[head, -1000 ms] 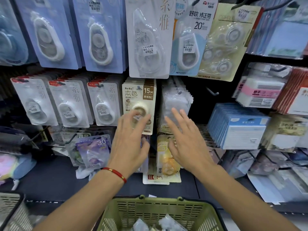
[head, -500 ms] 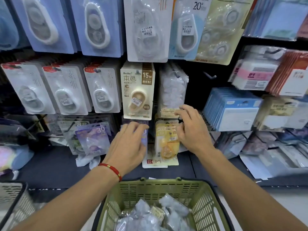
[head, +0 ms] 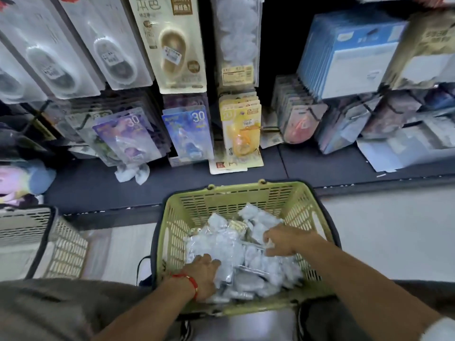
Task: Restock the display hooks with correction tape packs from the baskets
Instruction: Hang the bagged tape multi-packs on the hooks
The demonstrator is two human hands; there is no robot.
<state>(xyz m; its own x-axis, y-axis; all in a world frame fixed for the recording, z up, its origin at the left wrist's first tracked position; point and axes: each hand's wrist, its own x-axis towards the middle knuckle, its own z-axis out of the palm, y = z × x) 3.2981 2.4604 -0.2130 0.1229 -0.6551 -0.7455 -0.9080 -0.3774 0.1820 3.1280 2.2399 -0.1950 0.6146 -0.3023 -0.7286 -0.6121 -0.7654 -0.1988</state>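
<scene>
display: hanging packs are filling the hooks well above and beyond both hands; a yellow pack row is sitting straight up from the right hand, a blue "30" pack up from the left
shelf: dark base shelf is running between the hooks and the hands
green basket: sitting on the floor around both hands, far wall toward the shelf
second basket: pale one, standing well left of the left hand
correction tape packs: clear-wrapped pile is lying in the green basket, between and under the two hands
left hand: red cord at the wrist, fingers are digging into the near-left side of the pile; blurred, cannot tell if it is gripping anything
right hand: reaching in on the far-right side of the pile, fingers curling round a wrapped pack at the fingertips
</scene>
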